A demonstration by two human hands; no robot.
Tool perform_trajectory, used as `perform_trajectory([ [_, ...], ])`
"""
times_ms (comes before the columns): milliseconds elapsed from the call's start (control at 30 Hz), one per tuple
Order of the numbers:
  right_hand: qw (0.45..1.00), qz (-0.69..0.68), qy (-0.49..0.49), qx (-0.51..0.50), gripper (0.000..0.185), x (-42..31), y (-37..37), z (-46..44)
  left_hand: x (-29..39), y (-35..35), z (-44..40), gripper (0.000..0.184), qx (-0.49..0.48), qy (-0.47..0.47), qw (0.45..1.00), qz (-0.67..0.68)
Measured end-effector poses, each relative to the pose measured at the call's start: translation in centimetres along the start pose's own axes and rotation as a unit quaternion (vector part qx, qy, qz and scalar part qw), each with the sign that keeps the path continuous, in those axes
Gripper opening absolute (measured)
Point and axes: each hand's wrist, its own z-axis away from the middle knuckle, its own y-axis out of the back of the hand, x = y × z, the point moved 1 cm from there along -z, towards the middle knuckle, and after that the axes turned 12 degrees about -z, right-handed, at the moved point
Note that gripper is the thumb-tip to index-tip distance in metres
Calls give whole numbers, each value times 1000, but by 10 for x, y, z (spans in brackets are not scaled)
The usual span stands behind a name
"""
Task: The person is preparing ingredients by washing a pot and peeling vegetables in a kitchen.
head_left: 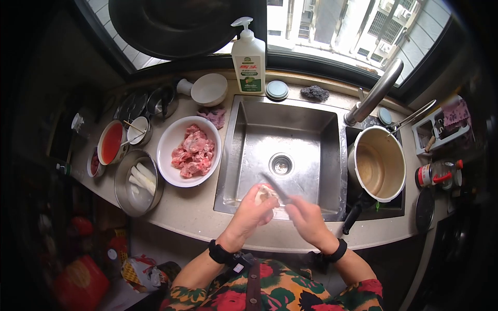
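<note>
Over the front of the steel sink (254, 140), my left hand (249, 213) is closed around a small pale, whitish piece of food (264, 194) with brownish patches; its exact kind is unclear. My right hand (309, 216) grips a knife (275, 187), its blade pointing up and to the left. The blade lies close against the pale piece, slightly blurred. Fingers cover part of the piece and most of the knife's handle. Below both hands is the sink's front rim.
Left of the sink stand a white bowl of raw meat (193, 153) and a metal bowl with peeled white sticks (142, 179). A pump bottle (249, 59) stands behind. On the right are a faucet (374, 93), a large pot (377, 163) and a red-capped bottle (441, 173).
</note>
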Motion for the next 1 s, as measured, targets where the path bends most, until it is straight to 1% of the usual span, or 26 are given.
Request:
perform_trajectory([
  [67, 993, -66, -88, 45, 25, -8, 10, 2, -1, 5, -3, 35, 28, -26, 999, -25],
  [100, 999, 16, -27, 44, 26, -8, 13, 2, -1, 10, -2, 36, 34, -20, 999, -33],
  [133, 999, 15, -26, 42, 26, -7, 15, 4, 0, 12, -1, 36, 36, -21, 999, -33],
  [200, 986, 154, 56, 11, 27, -8, 17, 11, 2, 16, 2, 41, 35, -17, 999, -10],
  [233, 987, 153, 56, 8, 27, -7, 18, 14, 2, 17, 3, 41, 37, -17, 999, -9],
  [300, 974, 217, 69, -15, 30, -4, 19, 18, 3, 19, 4, 46, 16, -28, 999, 7],
  [333, 974, 217, 69, -15, 30, -4, 19, 19, 3, 19, 4, 46, 16, -28, 999, 7],
  [400, 963, 260, 62, -23, 31, -6, 21, 20, 2, 19, 4, 48, 11, -43, 999, -8],
  [533, 959, 274, 61, -33, 31, -14, 24, 18, 3, 16, 6, 46, 16, -53, 998, -19],
  [700, 952, 287, 96, -45, 33, -20, 28, 16, 7, 14, 7, 44, 11, -36, 998, -57],
  [933, 945, 310, 94, -49, 35, -22, 33, 17, 10, 8, 8, 45, 2, -32, 998, -60],
  [1000, 941, 315, 109, -50, 34, -22, 33, 17, 10, 6, 10, 44, 5, -25, 997, -67],
])
